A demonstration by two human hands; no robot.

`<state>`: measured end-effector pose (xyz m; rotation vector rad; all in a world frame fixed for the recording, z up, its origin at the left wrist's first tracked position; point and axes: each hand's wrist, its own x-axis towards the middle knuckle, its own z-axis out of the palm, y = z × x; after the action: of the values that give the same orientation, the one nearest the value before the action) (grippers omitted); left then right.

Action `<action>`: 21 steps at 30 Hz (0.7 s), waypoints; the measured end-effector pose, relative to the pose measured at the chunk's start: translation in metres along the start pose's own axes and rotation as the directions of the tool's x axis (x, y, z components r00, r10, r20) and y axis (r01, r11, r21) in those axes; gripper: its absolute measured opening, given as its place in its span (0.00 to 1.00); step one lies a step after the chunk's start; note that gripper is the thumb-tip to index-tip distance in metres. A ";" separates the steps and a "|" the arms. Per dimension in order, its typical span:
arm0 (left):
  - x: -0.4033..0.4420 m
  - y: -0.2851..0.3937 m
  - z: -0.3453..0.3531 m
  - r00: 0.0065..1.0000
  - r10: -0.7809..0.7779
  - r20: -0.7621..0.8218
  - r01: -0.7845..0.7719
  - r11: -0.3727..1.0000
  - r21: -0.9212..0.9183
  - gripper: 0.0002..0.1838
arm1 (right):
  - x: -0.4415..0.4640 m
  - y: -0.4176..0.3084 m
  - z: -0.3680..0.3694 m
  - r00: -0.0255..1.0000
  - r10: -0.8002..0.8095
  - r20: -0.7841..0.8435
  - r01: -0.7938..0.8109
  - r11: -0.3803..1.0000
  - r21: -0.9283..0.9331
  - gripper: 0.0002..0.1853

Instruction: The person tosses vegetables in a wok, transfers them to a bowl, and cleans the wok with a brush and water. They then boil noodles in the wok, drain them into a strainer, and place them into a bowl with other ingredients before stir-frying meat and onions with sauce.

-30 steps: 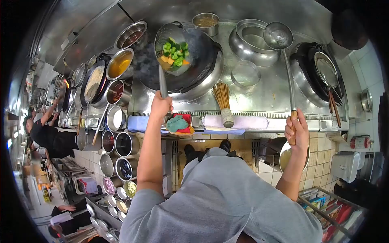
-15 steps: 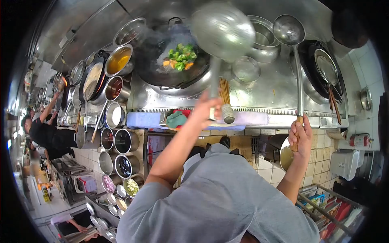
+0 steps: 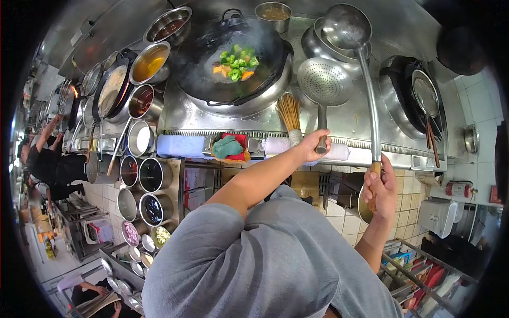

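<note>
My left hand [image 3: 315, 145] is closed around the end of the handle of a perforated skimmer [image 3: 324, 82], whose round head is low over the steel counter. My right hand [image 3: 380, 185] grips the wooden handle of a long ladle [image 3: 347, 26], its bowl at the steel pot [image 3: 318, 45] at the back. In the black wok [image 3: 193, 74], broccoli [image 3: 237, 58] and orange pieces [image 3: 247, 75] lie in the middle, with steam around them. A bamboo brush [image 3: 289, 112] stands just left of the skimmer, close to my left hand.
Metal bowls and pots with sauces, including one of yellow oil [image 3: 150, 62], line the left side. Another wok [image 3: 397, 95] with a strainer sits at right. A folded blue cloth [image 3: 181, 146] lies on the front ledge. Co-workers [image 3: 55, 159] stand at far left.
The skimmer, blurred and raised before, is now lower and further right, near the counter. My left hand has moved right with it. The ladle's bowl has shifted left toward the pot.
</note>
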<state>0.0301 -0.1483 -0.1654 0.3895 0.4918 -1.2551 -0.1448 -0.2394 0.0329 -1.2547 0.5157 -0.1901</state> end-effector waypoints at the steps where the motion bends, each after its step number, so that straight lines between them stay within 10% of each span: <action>1: -0.002 -0.001 -0.004 0.992 0.003 -0.124 0.005 0.998 0.061 0.10 | 0.002 -0.001 0.008 1.000 0.002 0.003 -0.002 1.000 -0.004 0.27; 4: -0.056 -0.014 -0.016 0.953 -0.274 -0.127 0.300 0.903 0.307 0.20 | 0.013 -0.005 0.037 0.994 0.007 0.113 -0.003 1.000 -0.031 0.29; 6: -0.104 -0.007 -0.026 0.922 -0.363 -0.135 0.332 0.563 0.757 0.27 | 0.022 0.001 0.058 0.985 -0.006 0.172 0.015 0.998 -0.053 0.29; 8: -0.159 0.017 -0.024 1.000 0.008 -0.022 0.021 0.167 0.986 0.25 | 0.031 0.002 0.082 0.960 0.005 0.281 0.028 0.993 -0.116 0.29; 9: -0.165 0.042 -0.044 0.924 0.336 0.185 -0.007 -0.468 0.884 0.24 | 0.037 0.004 0.095 0.954 0.003 0.301 0.032 0.993 -0.114 0.29; 11: -0.203 0.087 -0.050 0.817 0.573 0.068 0.391 -0.636 0.665 0.35 | 0.048 0.008 0.125 0.910 0.044 0.412 0.064 0.968 -0.244 0.29; 15: -0.214 0.118 -0.102 0.760 0.631 -0.158 0.642 -0.688 0.339 0.40 | 0.071 0.014 0.221 0.837 0.092 0.540 0.119 0.932 -0.343 0.28; 21: -0.223 0.132 -0.129 0.823 0.566 -0.049 0.435 -0.574 0.694 0.43 | 0.136 0.064 0.365 0.666 -0.332 0.668 0.746 0.320 -0.584 0.27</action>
<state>0.0882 0.1348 -0.1478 2.7174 -0.6670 -0.8558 0.1369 0.0372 0.0154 -2.3744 -0.3682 -0.2476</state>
